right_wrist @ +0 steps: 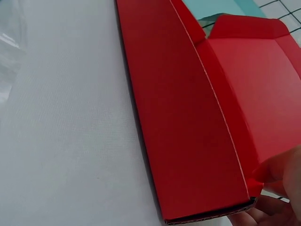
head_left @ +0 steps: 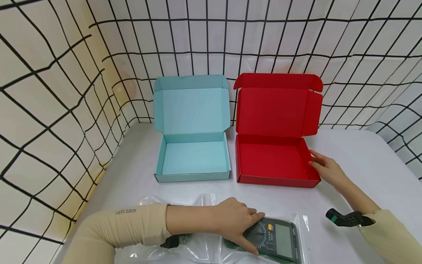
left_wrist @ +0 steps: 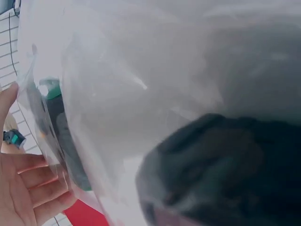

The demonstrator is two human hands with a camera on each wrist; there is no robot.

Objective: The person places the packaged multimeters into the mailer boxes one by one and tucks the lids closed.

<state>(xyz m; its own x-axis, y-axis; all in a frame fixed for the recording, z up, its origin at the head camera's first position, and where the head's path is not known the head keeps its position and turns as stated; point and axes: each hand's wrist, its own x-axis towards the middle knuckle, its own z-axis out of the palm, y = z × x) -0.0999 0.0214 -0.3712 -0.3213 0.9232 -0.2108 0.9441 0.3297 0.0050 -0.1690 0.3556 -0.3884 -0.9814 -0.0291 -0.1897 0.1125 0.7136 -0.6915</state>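
Observation:
My left hand (head_left: 235, 222) lies spread over a dark green multimeter (head_left: 284, 238) in a clear plastic bag (head_left: 304, 229). Its fingertips reach the meter's far edge and the thumb lies across its near part. The left wrist view shows fairly straight fingers (left_wrist: 40, 183) against the plastic. My right hand (head_left: 326, 170) pinches the right side wall of an open red box (head_left: 273, 179), thumb inside and the other fingers outside, as the right wrist view also shows. Bare red cardboard shows inside the box, and its lid (head_left: 271, 112) stands raised.
Left of the red box stands a light blue box (head_left: 192, 177), its lid also up. Another clear bag (head_left: 201, 242) with a dark thing inside lies partly hidden under my left forearm. Black wire grid (head_left: 194, 53) borders the white table (head_left: 132, 161) at the back and sides.

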